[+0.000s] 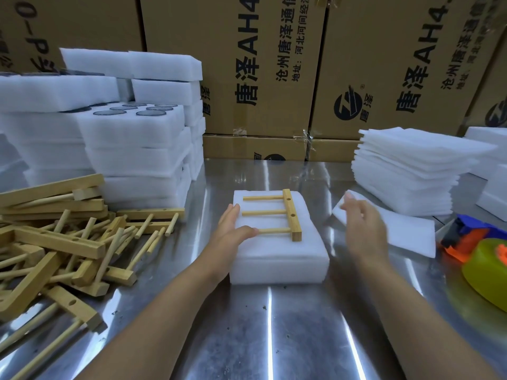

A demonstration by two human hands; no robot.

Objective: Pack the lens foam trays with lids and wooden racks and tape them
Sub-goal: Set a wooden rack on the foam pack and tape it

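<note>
1. Foam tray (277,256) sits flat on the steel table (274,338), dead centre in front of me.
2. On top of the tray lies one wooden rack (290,215), bar toward the tray's right side, its three dowels pointing left.
3. My left hand (233,229) rests on the tray's left edge with the fingers straight, grasping nothing, the thumb lying on top by the nearest dowel's tip.
4. My right hand (362,229) is just right of the tray, blurred, over the corner of a loose foam lid (406,237); I cannot tell whether it grips the lid.
5. Further right of the tray: a stack of lids (406,171) and a tape dispenser (482,267).
6. Left of the tray: a heap of wooden racks (55,242), with stacked foam trays (131,149) behind it.
7. Behind the tray: cardboard boxes (260,64).
</note>
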